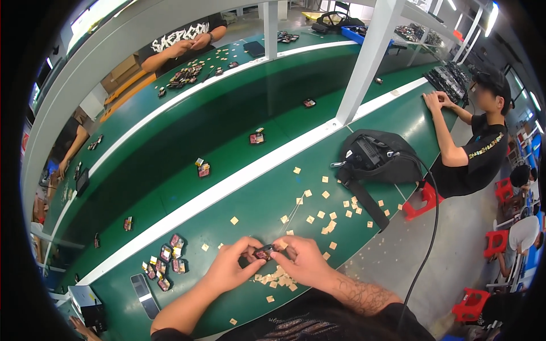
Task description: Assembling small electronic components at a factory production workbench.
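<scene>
Above the near edge of the green bench, my left hand (234,264) and my right hand (305,262) meet around a small dark electronic module (263,252) with a reddish inner part. Thumb and fingers of the left pinch one side of it; the right grips the other side. A tan square piece shows at the right fingertips, though I cannot tell if it is held. Under and around my hands lie loose tan squares (276,277), thickest just below the module. Several similar modules (165,253), some with yellow bits, sit in a cluster to the left.
A phone (145,296) lies left of my forearm. The black bag (380,156) rests at the right, its strap hanging toward the bench edge. Beyond a white rail, spaced modules (257,137) lie on a green strip. A co-worker (475,136) sits at right; another works across. A grey post (369,62) rises ahead.
</scene>
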Demonstrator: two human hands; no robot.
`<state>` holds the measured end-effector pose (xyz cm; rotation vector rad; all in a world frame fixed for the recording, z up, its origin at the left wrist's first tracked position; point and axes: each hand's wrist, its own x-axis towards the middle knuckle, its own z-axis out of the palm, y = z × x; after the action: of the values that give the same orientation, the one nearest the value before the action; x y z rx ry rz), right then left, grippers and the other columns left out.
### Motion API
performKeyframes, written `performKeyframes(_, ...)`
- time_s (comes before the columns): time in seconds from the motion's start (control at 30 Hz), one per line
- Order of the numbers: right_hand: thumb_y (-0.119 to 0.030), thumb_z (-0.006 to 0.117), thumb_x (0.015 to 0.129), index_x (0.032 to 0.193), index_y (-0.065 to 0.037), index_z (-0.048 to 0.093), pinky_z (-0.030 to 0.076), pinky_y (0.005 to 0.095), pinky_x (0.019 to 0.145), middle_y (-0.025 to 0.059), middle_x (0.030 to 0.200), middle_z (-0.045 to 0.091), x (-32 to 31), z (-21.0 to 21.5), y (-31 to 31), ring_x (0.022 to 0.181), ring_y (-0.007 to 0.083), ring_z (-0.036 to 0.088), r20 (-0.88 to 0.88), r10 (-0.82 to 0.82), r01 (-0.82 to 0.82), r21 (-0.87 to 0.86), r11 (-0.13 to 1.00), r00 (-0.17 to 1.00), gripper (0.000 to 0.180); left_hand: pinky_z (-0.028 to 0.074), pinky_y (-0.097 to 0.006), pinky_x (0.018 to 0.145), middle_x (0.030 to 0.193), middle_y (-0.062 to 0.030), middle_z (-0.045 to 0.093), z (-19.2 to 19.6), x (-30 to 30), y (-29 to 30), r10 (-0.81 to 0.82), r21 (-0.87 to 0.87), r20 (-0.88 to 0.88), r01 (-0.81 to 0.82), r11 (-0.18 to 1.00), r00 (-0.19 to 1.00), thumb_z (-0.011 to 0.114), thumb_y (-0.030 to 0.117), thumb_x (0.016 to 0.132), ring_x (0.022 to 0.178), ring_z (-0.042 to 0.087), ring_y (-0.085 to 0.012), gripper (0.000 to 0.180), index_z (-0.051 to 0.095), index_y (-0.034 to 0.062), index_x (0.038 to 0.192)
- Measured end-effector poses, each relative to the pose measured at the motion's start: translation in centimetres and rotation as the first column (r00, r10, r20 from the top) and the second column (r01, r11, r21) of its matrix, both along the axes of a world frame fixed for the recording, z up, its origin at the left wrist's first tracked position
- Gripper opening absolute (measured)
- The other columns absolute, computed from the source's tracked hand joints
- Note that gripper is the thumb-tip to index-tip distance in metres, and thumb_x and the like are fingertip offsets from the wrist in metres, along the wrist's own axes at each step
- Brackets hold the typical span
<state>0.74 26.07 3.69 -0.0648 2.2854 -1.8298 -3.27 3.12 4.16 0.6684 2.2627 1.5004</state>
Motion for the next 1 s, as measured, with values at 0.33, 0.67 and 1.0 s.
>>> performKeyframes(0.33, -0.016, 0.075, 0.100, 0.125, -0.002, 0.066, 0.055, 0.0399, 0.069, 0.0111, 0.104, 0.066, 0.1, 0.0, 1.6, 0.079, 0.0265, 0.069, -0.413, -0.087, 0.152, 0.127, 0.980, 0.907, 0.030, 0.054, -0.036, 0.068, 0.076, -0.0130, 0.070, -0.9, -8.9, -2.6, 0.290, -0.178, -0.244, -0.337, 0.925, 0.925, 0.074, 0.006, 0.094, 0.067, 0.066, -0.0197, 0.016, 0.062, 0.0014, 0.102)
performKeyframes(0.67, -0.007, 0.062, 0.105, 0.116, -0.002, 0.067, 0.057, 0.0438, 0.069, 0.0144, 0.102, 0.069, 1.0, -1.4, 4.0, 0.082, 0.0380, 0.070, -0.429, 0.004, 0.081, 0.179, 0.980, 0.903, 0.012, 0.058, -0.055, 0.086, 0.106, -0.0192, 0.073, -2.6, -19.5, -8.8, 0.248, -0.511, -0.759, -0.787, 0.347, 0.602, 0.076, 0.037, 0.098, 0.104, 0.071, -0.0438, 0.040, 0.066, 0.0043, 0.117)
performKeyframes(1.0, -0.009, 0.069, 0.102, 0.112, -0.005, 0.071, 0.059, 0.0420, 0.069, 0.0122, 0.098, 0.074, 0.8, -1.8, 4.1, 0.078, 0.0356, 0.073, -0.495, -0.031, 0.145, 0.194, 0.970, 0.869, 0.011, 0.048, -0.057, 0.099, 0.130, -0.0165, 0.063, -2.9, -19.4, 0.5, 0.192, -0.581, -0.689, -0.691, 0.431, 0.699, 0.084, 0.036, 0.088, 0.125, 0.059, -0.0372, 0.065, 0.056, 0.0082, 0.140)
